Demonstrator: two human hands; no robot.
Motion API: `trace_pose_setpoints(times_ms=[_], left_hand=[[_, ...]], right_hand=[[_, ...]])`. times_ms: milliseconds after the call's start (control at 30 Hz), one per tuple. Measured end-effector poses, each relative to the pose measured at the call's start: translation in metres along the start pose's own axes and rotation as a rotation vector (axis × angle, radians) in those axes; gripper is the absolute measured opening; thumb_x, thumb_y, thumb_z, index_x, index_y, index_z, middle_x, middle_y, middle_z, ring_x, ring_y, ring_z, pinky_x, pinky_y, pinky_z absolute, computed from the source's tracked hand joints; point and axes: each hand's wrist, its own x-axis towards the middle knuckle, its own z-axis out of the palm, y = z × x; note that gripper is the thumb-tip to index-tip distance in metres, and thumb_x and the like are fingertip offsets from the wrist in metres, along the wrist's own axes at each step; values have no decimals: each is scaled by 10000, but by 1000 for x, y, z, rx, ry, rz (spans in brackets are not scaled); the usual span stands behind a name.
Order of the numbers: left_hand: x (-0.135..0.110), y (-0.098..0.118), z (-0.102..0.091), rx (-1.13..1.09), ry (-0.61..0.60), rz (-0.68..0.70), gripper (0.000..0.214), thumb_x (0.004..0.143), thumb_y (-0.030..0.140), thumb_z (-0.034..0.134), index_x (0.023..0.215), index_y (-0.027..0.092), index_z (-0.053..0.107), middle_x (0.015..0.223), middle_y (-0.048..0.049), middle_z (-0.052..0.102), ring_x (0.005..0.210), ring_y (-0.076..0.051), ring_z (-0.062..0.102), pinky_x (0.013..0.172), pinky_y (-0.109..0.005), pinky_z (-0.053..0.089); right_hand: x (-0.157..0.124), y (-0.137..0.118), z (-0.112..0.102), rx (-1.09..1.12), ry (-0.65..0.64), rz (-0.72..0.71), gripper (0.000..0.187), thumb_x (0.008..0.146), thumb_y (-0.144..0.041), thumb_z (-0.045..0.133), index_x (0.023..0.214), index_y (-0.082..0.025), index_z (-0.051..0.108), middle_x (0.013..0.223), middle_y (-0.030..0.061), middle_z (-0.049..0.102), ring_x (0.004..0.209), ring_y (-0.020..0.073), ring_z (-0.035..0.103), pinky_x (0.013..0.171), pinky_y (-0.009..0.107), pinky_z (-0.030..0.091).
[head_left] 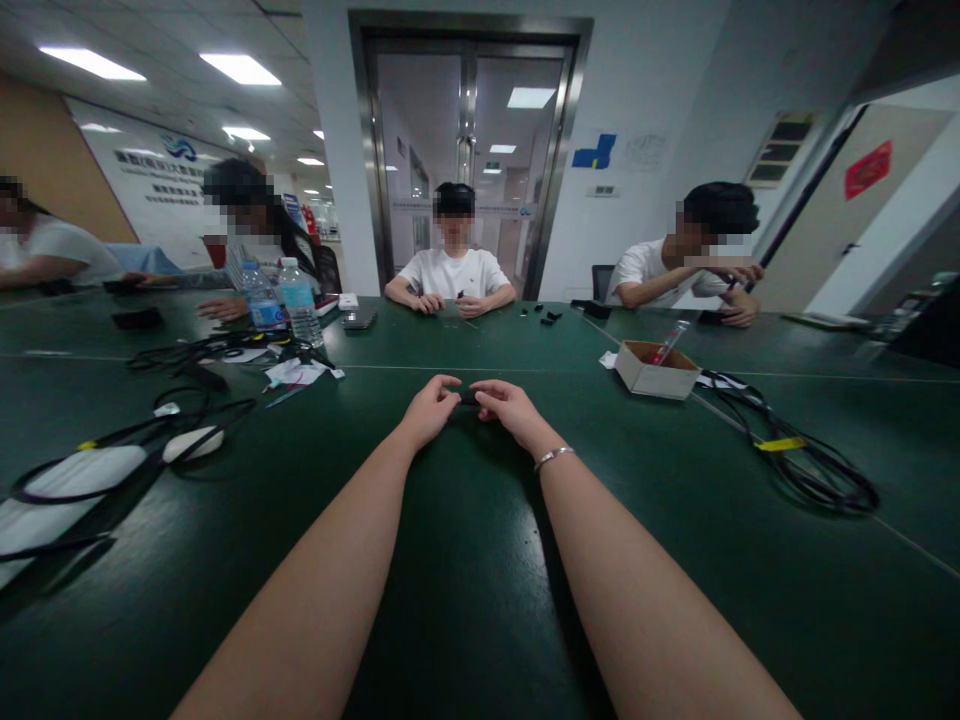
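Both my arms reach forward over the dark green tabletop (465,560). A small black object (469,397) sits between my hands, too small and dark for me to tell its kind. My left hand (429,412) pinches its left end with thumb and fingertips. On the other side, my right hand (511,408) grips the right end, its fingers curled over and hiding part of it. A silver bracelet (555,457) circles my right wrist.
To the right stand a cardboard box (655,372) with a red-and-clear item and a coiled black cable (810,470). Tangled cables (202,350), a white computer mouse (193,443) and two water bottles (301,305) are on the left. Several people sit around the table, one directly opposite (454,275).
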Motion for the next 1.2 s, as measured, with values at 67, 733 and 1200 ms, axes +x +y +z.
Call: trace_pose_setpoints(times_ms=[67, 733, 1200], left_hand=[[-1, 1, 0, -1, 18, 25, 319, 760, 212, 556, 1076, 176, 560, 817, -16, 575, 643, -101, 522, 575, -212, 415], [-7, 20, -1, -150, -60, -7, 290, 826, 313, 470, 1002, 119, 595, 534, 13, 531, 487, -103, 479, 510, -208, 379], [-4, 14, -2, -159, -16, -47, 250, 784, 238, 467, 960, 144, 620, 663, -3, 563, 492, -78, 470, 476, -187, 360]], right_hand=[[0, 0, 0, 7, 4, 3, 138, 798, -71, 597, 905, -134, 656, 636, -15, 611, 477, 77, 540, 484, 175, 447], [2, 2, -2, 113, -9, 35, 137, 817, -191, 634, 939, -128, 630, 596, 14, 624, 454, 85, 551, 450, 157, 441], [-1, 1, -4, 74, -39, 5, 173, 726, -149, 674, 898, -164, 671, 666, -7, 619, 507, 83, 553, 511, 185, 462]])
